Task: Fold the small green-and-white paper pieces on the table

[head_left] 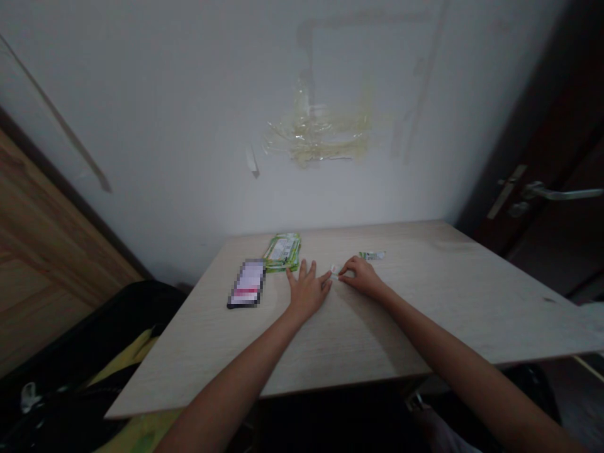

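Packets are lying near the left hand, which is spreading open; the right hand is pinching a small white piece.

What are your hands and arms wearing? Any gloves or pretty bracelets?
No gloves: the left hand and right hand are both bare. No sleeves show on the forearms, and I see no watch or bracelet on either wrist. The fingers are too small in the picture to rule out a thin ring.
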`<state>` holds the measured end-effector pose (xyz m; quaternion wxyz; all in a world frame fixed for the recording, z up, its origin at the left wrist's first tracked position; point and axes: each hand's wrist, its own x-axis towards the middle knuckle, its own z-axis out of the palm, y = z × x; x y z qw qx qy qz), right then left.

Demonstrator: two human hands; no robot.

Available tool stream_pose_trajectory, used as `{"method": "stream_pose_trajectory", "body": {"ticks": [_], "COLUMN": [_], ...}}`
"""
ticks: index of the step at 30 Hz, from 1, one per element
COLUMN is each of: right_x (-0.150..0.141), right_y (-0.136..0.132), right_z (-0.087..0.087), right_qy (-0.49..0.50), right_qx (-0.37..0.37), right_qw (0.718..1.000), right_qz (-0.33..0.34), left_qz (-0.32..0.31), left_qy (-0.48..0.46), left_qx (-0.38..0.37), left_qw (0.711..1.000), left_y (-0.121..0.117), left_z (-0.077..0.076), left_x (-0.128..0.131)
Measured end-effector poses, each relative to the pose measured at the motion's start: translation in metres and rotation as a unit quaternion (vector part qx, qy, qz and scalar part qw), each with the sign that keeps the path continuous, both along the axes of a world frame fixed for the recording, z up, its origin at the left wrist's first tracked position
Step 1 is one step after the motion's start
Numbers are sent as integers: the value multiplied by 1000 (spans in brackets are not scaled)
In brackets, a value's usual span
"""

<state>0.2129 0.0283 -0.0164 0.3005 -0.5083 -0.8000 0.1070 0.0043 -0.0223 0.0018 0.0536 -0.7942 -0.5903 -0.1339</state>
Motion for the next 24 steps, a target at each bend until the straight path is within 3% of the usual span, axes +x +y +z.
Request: {"method": "stream_pose_trajectory", "body": {"ticks": [11,17,24], "right_x": [-2,-2,-5], "right_y": [11,11,7], "right_z": [-15,-14,-11], "right_qy": [35,68,107], "right_qx": [-9,9,12], "right_qw": [999,998,993], "right_qz": [-40,-5,46], "left_qz": [-5,3,11], "left_qy": [-66,-181,-247], "left_qx": [-6,-25,-23], "left_qw": [998,983,969], "left_y": [13,21,28], "left_z": [-8,-7,-10], "left_x": [-3,1,1]}}
